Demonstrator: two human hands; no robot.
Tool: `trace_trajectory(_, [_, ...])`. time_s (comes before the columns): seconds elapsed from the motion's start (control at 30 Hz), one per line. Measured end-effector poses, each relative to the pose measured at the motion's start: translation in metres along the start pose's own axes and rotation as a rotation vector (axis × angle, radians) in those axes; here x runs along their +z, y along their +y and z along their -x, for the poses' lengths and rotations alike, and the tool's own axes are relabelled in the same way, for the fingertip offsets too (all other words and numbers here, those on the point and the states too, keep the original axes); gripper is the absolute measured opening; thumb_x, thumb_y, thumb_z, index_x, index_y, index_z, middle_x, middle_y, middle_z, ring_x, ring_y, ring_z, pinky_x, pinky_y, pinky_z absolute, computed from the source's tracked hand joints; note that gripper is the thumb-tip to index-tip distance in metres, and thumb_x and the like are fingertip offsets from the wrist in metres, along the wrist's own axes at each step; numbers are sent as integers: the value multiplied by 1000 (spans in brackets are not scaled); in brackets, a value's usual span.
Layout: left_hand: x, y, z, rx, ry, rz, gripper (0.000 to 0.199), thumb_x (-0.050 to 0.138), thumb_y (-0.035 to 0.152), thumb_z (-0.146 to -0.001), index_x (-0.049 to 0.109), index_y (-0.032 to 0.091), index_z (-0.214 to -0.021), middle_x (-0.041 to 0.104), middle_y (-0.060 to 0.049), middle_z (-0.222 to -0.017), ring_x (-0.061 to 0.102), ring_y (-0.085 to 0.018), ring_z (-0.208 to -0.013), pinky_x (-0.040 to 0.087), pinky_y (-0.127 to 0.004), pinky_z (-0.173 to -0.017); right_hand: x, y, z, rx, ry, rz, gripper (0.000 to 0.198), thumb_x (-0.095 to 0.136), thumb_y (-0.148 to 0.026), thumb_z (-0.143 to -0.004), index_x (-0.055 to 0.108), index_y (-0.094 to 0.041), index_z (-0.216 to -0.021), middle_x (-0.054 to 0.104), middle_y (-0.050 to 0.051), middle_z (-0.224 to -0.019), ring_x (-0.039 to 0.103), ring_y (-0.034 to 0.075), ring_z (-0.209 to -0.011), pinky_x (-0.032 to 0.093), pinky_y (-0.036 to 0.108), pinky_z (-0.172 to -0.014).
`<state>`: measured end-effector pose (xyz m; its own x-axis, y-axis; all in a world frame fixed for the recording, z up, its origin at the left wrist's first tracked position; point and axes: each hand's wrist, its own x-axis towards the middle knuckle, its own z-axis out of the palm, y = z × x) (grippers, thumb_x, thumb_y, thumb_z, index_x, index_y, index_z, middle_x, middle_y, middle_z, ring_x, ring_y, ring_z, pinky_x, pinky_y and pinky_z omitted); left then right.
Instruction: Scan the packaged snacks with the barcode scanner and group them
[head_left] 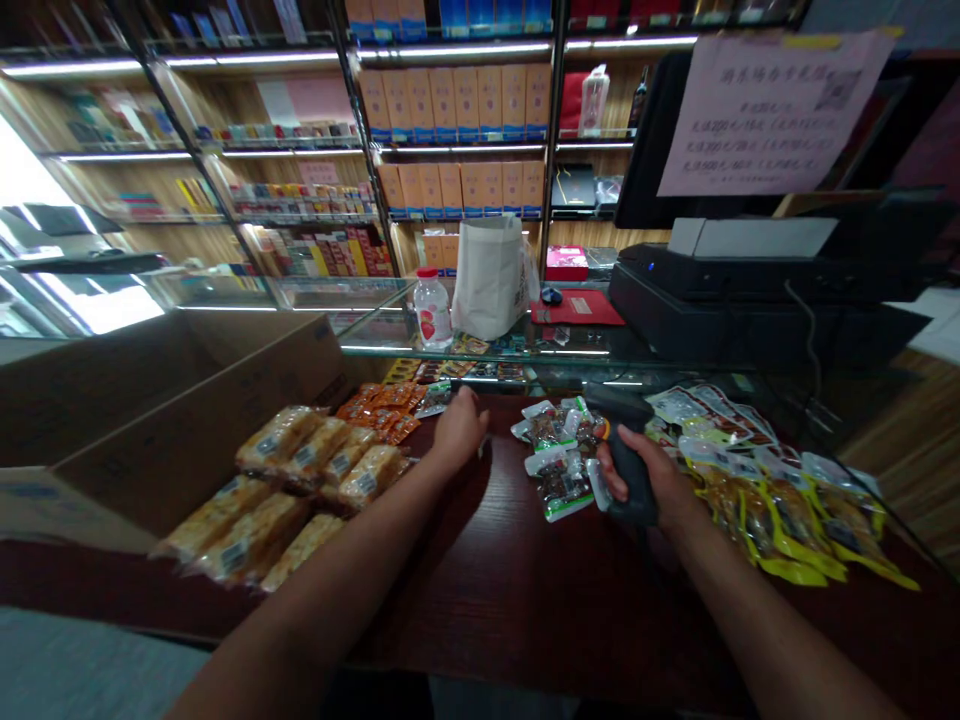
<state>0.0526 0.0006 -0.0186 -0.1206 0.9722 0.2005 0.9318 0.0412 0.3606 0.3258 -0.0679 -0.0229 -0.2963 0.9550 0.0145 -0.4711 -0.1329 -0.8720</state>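
My right hand (646, 472) is wrapped round the handle of a dark handheld barcode scanner (636, 480), its head tilted toward the left. Under and beside the scanner lie several clear packets of dark snacks with green edges (562, 480). My left hand (459, 432) hovers over the middle of the counter, fingers curled; what they hold, if anything, is hidden. Just left of it rests a similar green-edged packet (433, 400), next to a pile of small orange packets (381, 408). Wrapped bread-like packs (255, 535) lie in rows by my left forearm.
An open cardboard box (202, 410) stands at the left. Yellow-edged food pouches (780, 510) lie at the right. Behind are a glass display counter (375, 335), a red-capped bottle (432, 310), a white bag (487, 280) and a monitor with a paper notice (772, 115).
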Motion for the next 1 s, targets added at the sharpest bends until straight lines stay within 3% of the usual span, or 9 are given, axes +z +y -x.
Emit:
trace_trajectory(0.07, [-7, -13, -20, -19, 66, -152, 44, 49, 19, -90, 47, 7, -132, 55, -28, -134, 49, -35, -131, 37, -44, -106, 3, -1, 1, 5, -10, 17, 36, 70, -54, -81, 65, -19, -89, 58, -4, -53, 43, 9, -33, 35, 20, -35])
trace_trajectory(0.13, [-9, -21, -33, -62, 61, -205, 53, 45, 15, -89, 40, 1, -140, 45, -34, -142, 37, -41, -140, 28, -53, -111, 7, -2, 2, 2, -9, 32, 37, 71, -55, -79, 63, -20, -87, 58, -4, -53, 42, 9, -33, 35, 21, -35])
trace_trajectory(0.27, [-2, -21, -34, -110, 0, -268, 50, 40, 14, -89, 45, -2, -136, 56, -36, -129, 51, -43, -126, 34, -60, -103, 10, -1, 2, 2, -3, 41, 37, 71, -55, -78, 61, -20, -85, 60, -4, -56, 41, 8, -33, 34, 21, -34])
trace_trajectory(0.37, [3, -10, -14, -37, -50, -281, 41, 38, 13, -90, 57, 1, -124, 60, -32, -123, 56, -40, -120, 38, -56, -101, 7, 2, 1, -17, -15, 34, 35, 68, -54, -81, 62, -20, -87, 57, -6, -52, 41, 8, -33, 34, 20, -35])
trace_trajectory(0.53, [-1, -4, 43, 252, -162, -214, 30, 50, 21, -91, 66, 13, -115, 62, -18, -129, 57, -29, -122, 38, -42, -109, 8, 3, 2, -21, -23, 53, 35, 66, -54, -83, 63, -19, -86, 59, -4, -53, 43, 8, -34, 34, 20, -35])
trace_trajectory(0.63, [-6, -16, 64, 368, -144, -87, 45, 60, 33, -89, 57, 15, -130, 50, -18, -145, 47, -31, -135, 35, -43, -113, 12, 2, 4, -13, -20, 71, 34, 67, -53, -83, 63, -19, -85, 59, -4, -53, 44, 8, -34, 36, 20, -36])
trace_trajectory(0.73, [-5, -30, 69, 300, -80, -44, 66, 68, 41, -83, 49, 8, -137, 42, -27, -150, 36, -39, -142, 32, -52, -114, 13, 5, 4, -14, -11, 54, 33, 67, -50, -84, 64, -19, -94, 62, -4, -61, 45, 7, -35, 35, 19, -35])
trace_trajectory(0.9, [-2, -34, 66, 312, -102, 14, 30, 66, 29, -82, 61, 15, -108, 63, -17, -121, 55, -33, -120, 43, -47, -103, 14, 11, 6, 2, -9, 94, 33, 68, -48, -85, 64, -18, -97, 63, -3, -64, 48, 7, -35, 36, 18, -34])
trace_trajectory(1.0, [-2, -31, 67, 328, -75, 75, 17, 59, 15, -81, 59, 19, -97, 65, -10, -103, 58, -27, -102, 48, -42, -93, 19, 11, 10, 0, 16, 146, 33, 69, -47, -84, 64, -18, -98, 63, -2, -65, 48, 7, -36, 37, 18, -33])
